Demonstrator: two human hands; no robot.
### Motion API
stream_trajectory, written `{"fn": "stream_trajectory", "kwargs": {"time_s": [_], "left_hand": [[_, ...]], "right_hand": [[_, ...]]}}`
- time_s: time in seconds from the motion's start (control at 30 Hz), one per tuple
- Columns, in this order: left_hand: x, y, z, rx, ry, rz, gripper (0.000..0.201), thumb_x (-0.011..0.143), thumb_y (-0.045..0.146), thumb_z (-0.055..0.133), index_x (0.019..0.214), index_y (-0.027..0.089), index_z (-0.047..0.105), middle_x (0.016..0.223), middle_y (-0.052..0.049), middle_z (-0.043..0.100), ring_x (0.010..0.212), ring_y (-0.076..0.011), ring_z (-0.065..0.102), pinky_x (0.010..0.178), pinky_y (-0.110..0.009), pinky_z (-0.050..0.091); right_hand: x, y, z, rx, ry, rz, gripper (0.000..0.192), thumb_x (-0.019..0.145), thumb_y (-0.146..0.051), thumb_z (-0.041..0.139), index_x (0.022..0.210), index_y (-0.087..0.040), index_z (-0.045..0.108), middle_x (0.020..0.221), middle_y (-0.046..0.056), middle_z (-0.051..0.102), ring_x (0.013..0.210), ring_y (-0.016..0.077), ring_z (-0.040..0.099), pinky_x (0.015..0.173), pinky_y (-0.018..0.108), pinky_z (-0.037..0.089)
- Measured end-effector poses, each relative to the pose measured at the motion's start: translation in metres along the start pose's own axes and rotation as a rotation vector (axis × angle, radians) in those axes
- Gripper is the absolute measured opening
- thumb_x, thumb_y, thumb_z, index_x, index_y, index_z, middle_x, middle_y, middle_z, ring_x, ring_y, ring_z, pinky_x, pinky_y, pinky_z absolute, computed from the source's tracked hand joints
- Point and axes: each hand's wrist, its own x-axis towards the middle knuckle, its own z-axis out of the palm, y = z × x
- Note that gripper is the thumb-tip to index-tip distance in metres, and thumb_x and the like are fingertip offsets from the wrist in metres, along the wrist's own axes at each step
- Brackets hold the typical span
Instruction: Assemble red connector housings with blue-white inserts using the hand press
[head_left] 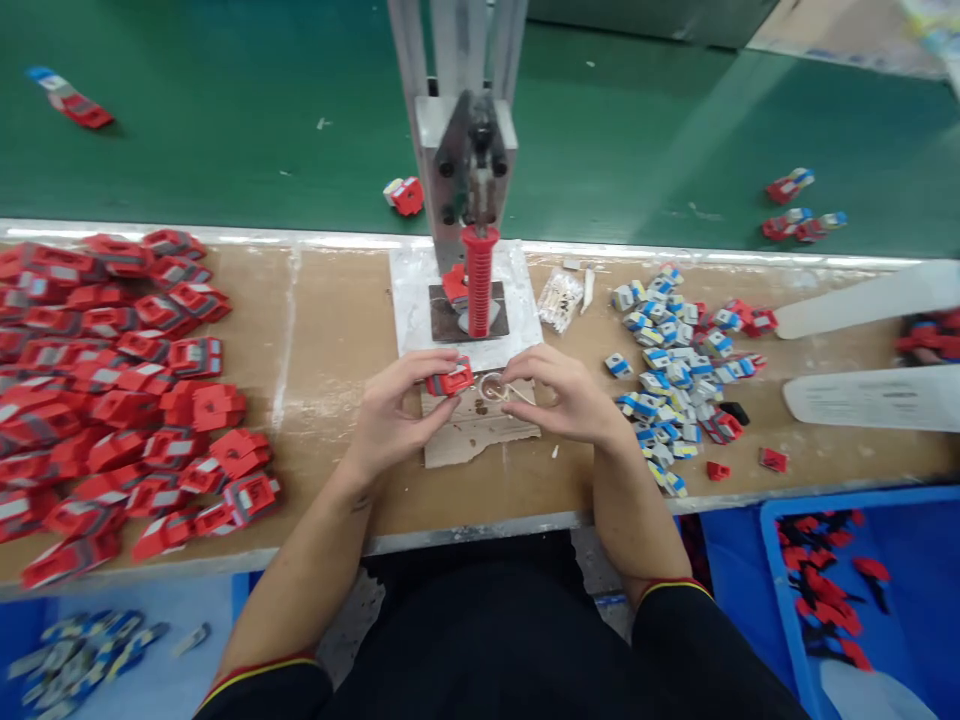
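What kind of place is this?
Likely a small-parts assembly line: a hand press at a wooden bench, piles of red plastic parts, and a green conveyor belt behind.

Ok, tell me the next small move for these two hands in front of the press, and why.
Probably bring the two hands together. The left hand pinches a red part and the right hand holds a small ring-like piece right beside it, the two nearly touching over the cardboard scrap. The press with its red handle stands just behind, with another red piece at its base.
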Motion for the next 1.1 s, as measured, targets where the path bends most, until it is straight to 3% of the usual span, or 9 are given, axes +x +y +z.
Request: {"fn": "stream_trajectory", "kwargs": {"time_s": [0.1,0.17,0.33,0.4,0.5,0.6,0.67,0.83,1.1], "left_hand": [[-0.001,-0.005,0.001,-0.108,0.068,-0.047,0.030,0.086,0.016,0.081,0.115,0.022,0.073,0.131,-0.011,0.076,0.123,-0.0243,0.074,0.104,-0.041,0.063],[-0.001,-0.006,0.002,-0.206,0.112,-0.073,0.030,0.087,0.019,0.081,0.115,0.022,0.072,0.131,-0.011,0.076,0.123,-0.0245,0.074,0.103,-0.040,0.064],[-0.003,-0.002,0.004,-0.332,0.171,-0.156,0.037,0.088,0.023,0.083,0.122,0.024,0.068,0.122,-0.009,0.079,0.104,-0.0204,0.079,0.090,-0.033,0.067],[-0.004,0.000,0.005,-0.349,0.185,-0.177,0.038,0.088,0.023,0.083,0.123,0.024,0.067,0.113,-0.007,0.079,0.096,-0.0183,0.079,0.082,-0.029,0.067],[-0.004,0.002,0.008,-0.380,0.153,-0.202,0.039,0.090,0.025,0.081,0.126,0.022,0.065,0.108,-0.007,0.079,0.093,-0.0181,0.079,0.077,-0.027,0.066],[-0.005,0.004,0.014,-0.413,0.110,-0.195,0.039,0.093,0.025,0.077,0.130,0.021,0.063,0.112,-0.009,0.079,0.097,-0.0193,0.080,0.081,-0.029,0.068],[-0.007,0.006,0.018,-0.432,0.087,-0.180,0.039,0.095,0.025,0.075,0.132,0.022,0.063,0.113,-0.009,0.079,0.101,-0.0200,0.080,0.084,-0.029,0.069],[-0.011,0.010,0.025,-0.411,0.030,-0.169,0.039,0.097,0.026,0.073,0.134,0.020,0.064,0.121,-0.012,0.079,0.104,-0.0205,0.081,0.092,-0.029,0.070],[-0.012,0.016,0.027,-0.297,0.072,-0.120,0.034,0.096,0.022,0.071,0.130,0.018,0.068,0.124,-0.013,0.079,0.104,-0.0205,0.082,0.091,-0.028,0.069]], "right_hand": [[-0.020,0.005,-0.039,-0.190,0.335,0.177,0.014,0.097,-0.039,0.068,0.103,-0.026,0.069,0.101,0.003,0.075,0.087,0.0187,0.067,0.074,0.033,0.053],[-0.038,0.011,-0.065,-0.450,0.398,0.360,0.014,0.097,-0.038,0.066,0.101,-0.025,0.069,0.100,0.005,0.075,0.087,0.0217,0.066,0.077,0.036,0.052],[-0.059,0.032,-0.079,-0.906,-0.148,0.622,0.027,0.086,-0.023,0.070,0.112,-0.019,0.071,0.113,0.017,0.078,0.112,0.0385,0.066,0.094,0.052,0.051],[-0.059,0.038,-0.074,-0.911,-0.212,0.659,0.029,0.086,-0.017,0.065,0.114,-0.018,0.071,0.116,0.019,0.078,0.115,0.0394,0.066,0.096,0.053,0.050],[-0.057,0.036,-0.067,-0.650,-0.002,0.618,0.035,0.089,-0.020,0.062,0.124,-0.019,0.067,0.118,0.017,0.077,0.111,0.0339,0.070,0.095,0.050,0.053],[-0.055,0.022,-0.051,-0.100,0.296,0.463,0.040,0.095,-0.031,0.063,0.134,-0.026,0.060,0.112,0.009,0.077,0.098,0.0239,0.074,0.087,0.041,0.058],[-0.051,0.010,-0.031,0.259,0.402,0.378,0.037,0.095,-0.036,0.068,0.131,-0.030,0.061,0.108,0.005,0.078,0.090,0.0199,0.074,0.078,0.036,0.060],[-0.038,-0.015,0.016,0.667,0.480,0.401,0.038,0.085,-0.043,0.083,0.119,-0.032,0.070,0.115,0.007,0.078,0.082,0.0195,0.075,0.065,0.032,0.062],[-0.018,-0.041,0.038,0.735,0.438,0.446,0.039,0.083,-0.045,0.088,0.115,-0.029,0.074,0.095,0.002,0.077,0.069,0.0153,0.073,0.063,0.029,0.065]]}}
